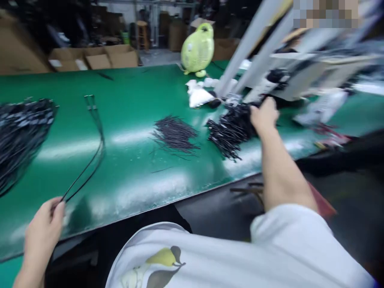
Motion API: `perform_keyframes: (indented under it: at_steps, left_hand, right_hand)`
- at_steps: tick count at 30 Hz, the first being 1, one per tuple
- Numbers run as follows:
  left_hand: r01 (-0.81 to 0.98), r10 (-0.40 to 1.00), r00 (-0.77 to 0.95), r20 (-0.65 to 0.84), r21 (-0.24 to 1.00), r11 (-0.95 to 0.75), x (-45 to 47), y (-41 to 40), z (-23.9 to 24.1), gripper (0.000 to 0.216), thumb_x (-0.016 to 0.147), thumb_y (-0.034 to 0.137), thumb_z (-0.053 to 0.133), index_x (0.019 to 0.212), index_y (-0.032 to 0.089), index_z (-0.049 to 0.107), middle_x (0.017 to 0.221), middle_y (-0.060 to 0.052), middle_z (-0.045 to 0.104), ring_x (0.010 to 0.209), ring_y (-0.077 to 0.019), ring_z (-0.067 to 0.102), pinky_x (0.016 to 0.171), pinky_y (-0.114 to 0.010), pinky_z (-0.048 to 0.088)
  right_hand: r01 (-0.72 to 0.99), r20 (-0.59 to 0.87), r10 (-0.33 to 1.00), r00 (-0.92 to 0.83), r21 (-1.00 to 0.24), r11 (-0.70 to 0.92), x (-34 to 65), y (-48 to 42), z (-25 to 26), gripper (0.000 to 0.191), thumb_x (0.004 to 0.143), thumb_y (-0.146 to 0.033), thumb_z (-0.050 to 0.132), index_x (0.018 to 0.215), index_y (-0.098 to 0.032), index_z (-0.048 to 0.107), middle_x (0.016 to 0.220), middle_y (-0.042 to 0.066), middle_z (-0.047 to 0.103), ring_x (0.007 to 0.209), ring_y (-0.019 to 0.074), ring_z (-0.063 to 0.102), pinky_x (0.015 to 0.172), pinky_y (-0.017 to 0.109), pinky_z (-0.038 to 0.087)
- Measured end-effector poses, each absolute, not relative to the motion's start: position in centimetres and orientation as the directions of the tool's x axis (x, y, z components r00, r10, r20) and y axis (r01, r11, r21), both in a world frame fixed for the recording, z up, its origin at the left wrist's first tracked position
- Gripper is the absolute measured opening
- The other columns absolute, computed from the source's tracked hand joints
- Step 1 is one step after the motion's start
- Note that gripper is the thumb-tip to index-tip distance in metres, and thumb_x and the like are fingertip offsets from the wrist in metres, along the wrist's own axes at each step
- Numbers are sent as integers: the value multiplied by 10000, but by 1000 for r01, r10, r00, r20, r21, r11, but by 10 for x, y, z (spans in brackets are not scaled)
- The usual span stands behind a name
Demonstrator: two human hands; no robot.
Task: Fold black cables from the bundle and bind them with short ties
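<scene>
Close by, a black cord [102,140], looped double, is pinched in the fingers of the left hand [45,222], and its metal ends are seen over the table [129,112]. The table top is green and smooth, with bright streaks of light on it. A bunch of black cords [228,132] is touched by the right hand [265,114]; whether it is gripped cannot be told. Thin dark strips [175,135] are heaped in the middle, and more cords [24,136] are piled at the left. Farther back, a white bag [198,97] and a green fan [196,50] are seen. Beyond the table, cardboard boxes [121,58] and a wooden stool [143,35] are shown.
</scene>
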State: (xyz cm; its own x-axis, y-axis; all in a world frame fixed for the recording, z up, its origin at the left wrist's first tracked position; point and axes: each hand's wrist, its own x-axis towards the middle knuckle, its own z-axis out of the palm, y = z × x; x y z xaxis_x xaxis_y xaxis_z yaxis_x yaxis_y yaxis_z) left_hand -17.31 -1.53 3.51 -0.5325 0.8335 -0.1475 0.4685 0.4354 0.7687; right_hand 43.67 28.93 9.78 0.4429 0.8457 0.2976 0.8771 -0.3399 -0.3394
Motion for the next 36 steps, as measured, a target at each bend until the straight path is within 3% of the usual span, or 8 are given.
perform_keyframes:
  at_steps: [3, 7, 11, 14, 19, 26, 32, 36]
  left_hand:
    - [121, 782, -572, -249, 917, 380, -168, -18, 45, 181, 716, 312, 686, 876, 229, 667, 570, 43, 507, 518, -114, 426, 469, -199, 341]
    - [-359, 863, -335, -378, 898, 255, -129, -10, 66, 198, 717, 273, 703, 836, 123, 655, 612, 54, 415, 427, -11, 220, 404, -154, 191]
    - [-384, 923, -50, -383, 860, 336, -81, -15, 84, 203, 804, 330, 651, 822, 130, 626, 585, 63, 350, 437, -27, 258, 425, -163, 210]
    - [-352, 931, 12, -366, 870, 346, -75, -36, 93, 256, 817, 376, 647, 777, 125, 618, 550, 71, 282, 458, -45, 289, 447, -173, 223]
    - [-408, 865, -435, -252, 911, 60, -122, -89, 97, 237, 826, 351, 661, 728, 148, 586, 555, 86, 186, 448, -42, 213, 426, -164, 228]
    - [-201, 675, -703, -225, 973, 116, -185, -139, 60, 326, 748, 445, 755, 791, 135, 663, 695, -7, 547, 646, -91, 513, 561, -163, 448]
    - [-505, 688, -622, -373, 863, 11, -195, -135, 58, 222, 856, 317, 665, 742, 128, 637, 708, -29, 632, 650, -98, 623, 514, -142, 479]
    - [-656, 727, -555, -404, 750, -83, -197, -128, 64, 227, 958, 259, 499, 835, 134, 643, 878, -62, 703, 675, -85, 667, 531, -136, 505]
  right_hand:
    - [925, 479, 810, 339, -329, -192, 388, 274, 85, 570, 949, -261, 384, 1466, -37, 296, 1504, 287, 260, 1428, 336, 230, 1111, 593, 194]
    - [718, 369, 834, -409, -435, 544, 269, 222, 73, 437, 927, -317, 446, 1345, -197, 485, 1280, 154, 573, 1083, 254, 605, 1011, 446, 439]
    - [271, 248, 412, -877, -452, 850, 129, 173, 77, 638, 911, -344, 559, 1477, -212, 297, 1491, 142, 373, 1159, 207, 569, 990, 355, 477]
    - [253, 166, 296, -941, -239, 937, 54, 180, 81, 391, 959, -308, 495, 1340, -221, 475, 1332, 88, 538, 1132, 166, 563, 933, 286, 469]
    - [452, 106, 474, -874, -179, 874, -8, 239, 81, 292, 992, -205, 382, 997, -61, 635, 1083, 152, 629, 874, 142, 590, 749, 243, 446]
    - [392, 242, 453, -858, -262, 882, -68, 247, 116, 507, 1038, -230, 50, 1307, -119, 465, 1194, 8, 624, 907, 21, 504, 826, 166, 383]
    - [491, 554, 479, -681, -141, 860, -70, 246, 183, 371, 1010, -280, 281, 1156, -148, 595, 1197, 79, 618, 1159, 206, 518, 1010, 385, 386]
    - [549, 444, 502, -742, -26, 835, -26, 241, 191, 435, 984, -480, 266, 1175, -310, 618, 1081, 79, 659, 1080, 322, 593, 900, 494, 459]
